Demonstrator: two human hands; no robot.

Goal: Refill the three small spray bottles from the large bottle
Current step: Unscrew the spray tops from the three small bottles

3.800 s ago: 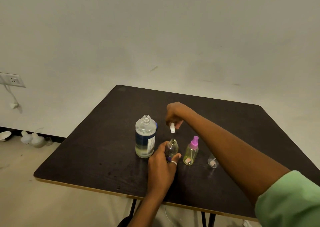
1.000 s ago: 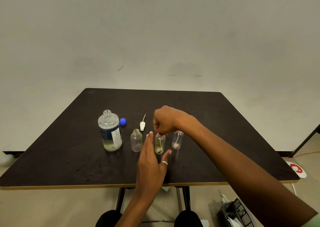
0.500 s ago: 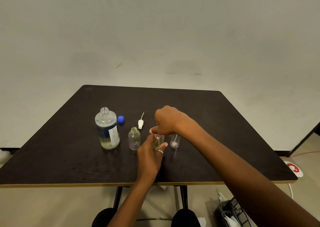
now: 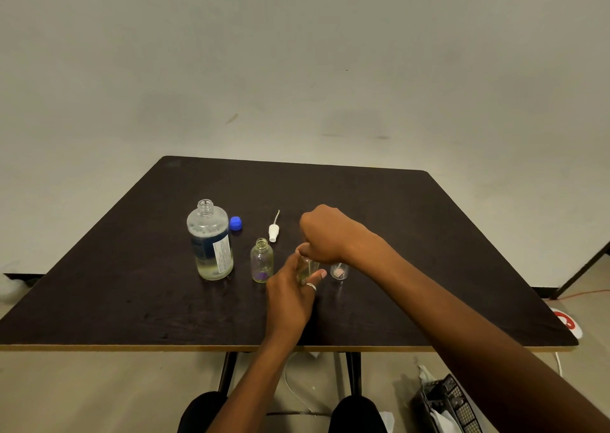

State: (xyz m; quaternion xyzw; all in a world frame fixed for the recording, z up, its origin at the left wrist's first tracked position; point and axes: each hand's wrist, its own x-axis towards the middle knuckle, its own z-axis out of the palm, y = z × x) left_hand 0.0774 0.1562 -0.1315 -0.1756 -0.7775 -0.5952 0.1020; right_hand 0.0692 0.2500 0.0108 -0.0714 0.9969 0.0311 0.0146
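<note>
The large clear bottle (image 4: 210, 241) stands uncapped on the dark table (image 4: 132, 284), partly filled with liquid. Right of it is a small open bottle (image 4: 261, 261) with a purple spot at its base. My left hand (image 4: 292, 295) wraps around the middle small bottle (image 4: 305, 269), which holds yellowish liquid. My right hand (image 4: 325, 234) is closed over that bottle's top, hiding its spray head. A third small bottle (image 4: 339, 271) stands just right, partly hidden by my right wrist. A white spray head with tube (image 4: 274, 229) lies behind the bottles.
A blue cap (image 4: 235, 223) lies right beside the large bottle. A black basket (image 4: 452, 406) sits on the floor at the lower right, and a red-and-white object (image 4: 566, 322) lies past the table's right corner. A wall stands behind the table.
My left hand closed around the middle small bottle. My right hand stays gripped on its top and has shifted slightly. Earlier, the white spray head was taken off the first bottle and laid down.
</note>
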